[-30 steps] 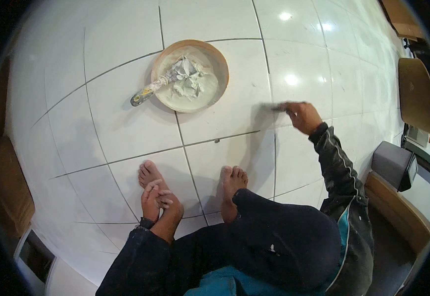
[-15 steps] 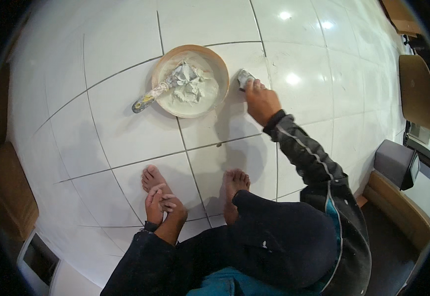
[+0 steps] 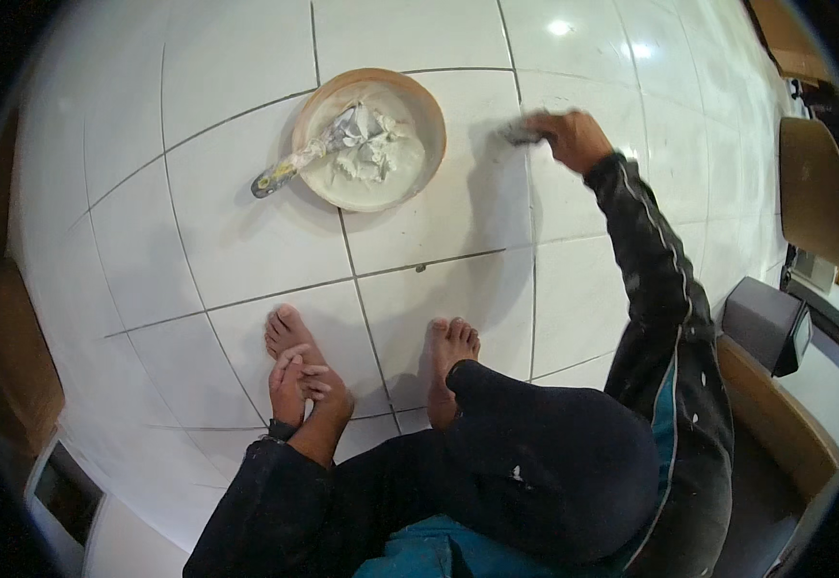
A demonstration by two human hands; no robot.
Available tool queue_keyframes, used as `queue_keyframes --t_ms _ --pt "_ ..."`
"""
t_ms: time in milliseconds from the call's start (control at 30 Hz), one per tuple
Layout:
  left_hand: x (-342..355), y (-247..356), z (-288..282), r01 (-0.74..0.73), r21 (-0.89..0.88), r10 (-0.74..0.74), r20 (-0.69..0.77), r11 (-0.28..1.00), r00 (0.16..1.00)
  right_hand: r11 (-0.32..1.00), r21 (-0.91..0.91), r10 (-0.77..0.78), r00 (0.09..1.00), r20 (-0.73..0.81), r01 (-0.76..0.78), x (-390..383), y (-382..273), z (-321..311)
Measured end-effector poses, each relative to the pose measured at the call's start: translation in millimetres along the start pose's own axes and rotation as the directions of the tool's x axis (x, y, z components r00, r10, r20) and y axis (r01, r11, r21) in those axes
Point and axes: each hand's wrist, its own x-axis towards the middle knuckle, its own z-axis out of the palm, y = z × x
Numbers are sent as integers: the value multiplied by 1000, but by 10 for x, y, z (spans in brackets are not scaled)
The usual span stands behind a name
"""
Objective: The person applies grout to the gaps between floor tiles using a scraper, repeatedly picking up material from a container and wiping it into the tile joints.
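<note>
My right hand [image 3: 574, 137] is closed round a small grey piece smeared with white [image 3: 521, 133]; motion blur hides its exact kind. Hand and piece are over the white tiles, close to a joint right of a round basin [image 3: 437, 144]. White paste [image 3: 391, 159] fills the basin's bottom. A putty knife [image 3: 289, 170] leans over the basin's left rim, its yellow and black handle outside and its paste-covered end in the heap. My left hand [image 3: 289, 390] rests by my left ankle, fingers loosely apart, white-smeared and holding nothing.
My bare feet [image 3: 453, 339] stand on the tiled floor [image 3: 275, 260] before the basin. A small dark crumb [image 3: 420, 268] lies near a joint. Brown furniture [image 3: 20, 356] stands at the left; at the right are a grey box-like thing [image 3: 764, 323] and a brown panel [image 3: 817, 193].
My right hand has swung right and slightly away from me with the grey piece, leaving the basin's side. My left hand stays by the ankle. The view has shifted slightly.
</note>
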Motion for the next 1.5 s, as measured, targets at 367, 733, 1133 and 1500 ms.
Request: queue_keyframes --t_ms 367,733,1133,1500 --pt "52 -75 -107 -27 -72 28 18 997 999 983 -84 177 956 233 -162 -563 -532 -154" --pt "83 6 -16 -3 81 3 -7 997 1000 985 93 -144 989 -23 146 -15 -457 297" --pt "59 -76 -119 -58 -37 57 -4 998 998 996 -88 56 957 284 -32 -1100 117 -298" --pt "48 -29 -89 -16 29 18 -58 999 998 890 9 441 859 -260 -455 385 -257 -185"
